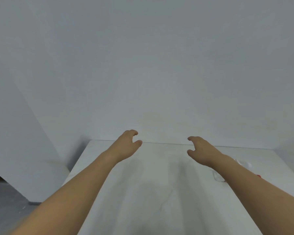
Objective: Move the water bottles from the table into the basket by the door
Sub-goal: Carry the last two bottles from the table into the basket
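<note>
Both my arms stretch forward over a white table (159, 192). My left hand (128, 145) hovers near the table's far edge with its fingers curled apart and nothing in it. My right hand (200, 150) mirrors it a little to the right, also curled and holding nothing. A clear plastic object with a bit of red (218, 176), possibly a water bottle lying down, shows partly under my right forearm; most of it is hidden. No basket or door is in view.
A plain white wall (143, 65) rises right behind the table's far edge. A white panel (24, 133) leans at the left, with grey floor (3, 209) below it beside the table's left edge.
</note>
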Motion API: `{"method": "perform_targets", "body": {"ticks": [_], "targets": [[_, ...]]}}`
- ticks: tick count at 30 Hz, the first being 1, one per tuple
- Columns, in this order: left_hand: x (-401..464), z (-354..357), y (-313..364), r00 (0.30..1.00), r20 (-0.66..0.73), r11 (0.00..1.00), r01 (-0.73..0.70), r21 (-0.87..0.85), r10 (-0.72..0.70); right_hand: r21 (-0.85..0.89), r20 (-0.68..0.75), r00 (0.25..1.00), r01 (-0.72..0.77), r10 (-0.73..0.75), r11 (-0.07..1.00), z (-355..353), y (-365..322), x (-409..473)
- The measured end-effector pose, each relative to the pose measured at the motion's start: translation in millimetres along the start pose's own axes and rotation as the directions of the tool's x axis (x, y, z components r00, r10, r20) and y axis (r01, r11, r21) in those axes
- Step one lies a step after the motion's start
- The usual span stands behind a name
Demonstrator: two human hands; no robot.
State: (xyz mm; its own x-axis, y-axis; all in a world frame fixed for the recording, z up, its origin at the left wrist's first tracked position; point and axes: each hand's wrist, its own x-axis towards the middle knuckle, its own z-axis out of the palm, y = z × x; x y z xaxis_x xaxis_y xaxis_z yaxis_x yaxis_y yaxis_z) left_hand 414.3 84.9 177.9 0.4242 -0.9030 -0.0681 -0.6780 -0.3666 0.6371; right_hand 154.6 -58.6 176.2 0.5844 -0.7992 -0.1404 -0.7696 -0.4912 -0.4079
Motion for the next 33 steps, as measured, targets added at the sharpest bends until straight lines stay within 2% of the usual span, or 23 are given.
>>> {"method": "perform_targets", "body": {"ticks": [8,13,16,19,26,30,33], "targets": [[42.4,108.9,40.4,0.969,0.128,0.97,0.223,-0.098,-0.21,-0.108,0.098,0.988,-0.105,0.116,0.989,-7.5,152.9,16.3],[65.6,207.7,86.0,0.952,0.192,0.969,0.246,-0.006,-0.24,-0.111,0.179,0.967,-0.164,0.182,0.98,-4.2,262.3,34.4],[92.9,263.6,119.1,0.948,0.229,0.975,0.208,0.08,-0.221,-0.163,0.253,0.944,-0.173,0.21,0.971,9.4,319.0,42.2],[130.9,321.0,151.2,0.94,0.297,0.974,0.109,0.198,-0.166,-0.212,0.323,0.928,-0.119,0.185,0.97,31.9,358.3,50.4],[218.5,445.1,190.4,0.924,0.378,0.928,-0.093,0.36,-0.054,-0.323,0.234,0.972,0.043,0.036,0.946,76.8,400.3,96.0],[243.2,473.5,189.7,0.88,0.472,0.918,-0.143,0.371,-0.053,-0.272,0.271,0.961,0.124,-0.048,0.954,94.9,419.7,109.7],[249.0,467.6,183.7,0.873,0.487,0.842,-0.26,0.473,-0.004,-0.226,0.301,0.952,0.122,-0.05,0.966,103.7,432.1,109.6]]}}
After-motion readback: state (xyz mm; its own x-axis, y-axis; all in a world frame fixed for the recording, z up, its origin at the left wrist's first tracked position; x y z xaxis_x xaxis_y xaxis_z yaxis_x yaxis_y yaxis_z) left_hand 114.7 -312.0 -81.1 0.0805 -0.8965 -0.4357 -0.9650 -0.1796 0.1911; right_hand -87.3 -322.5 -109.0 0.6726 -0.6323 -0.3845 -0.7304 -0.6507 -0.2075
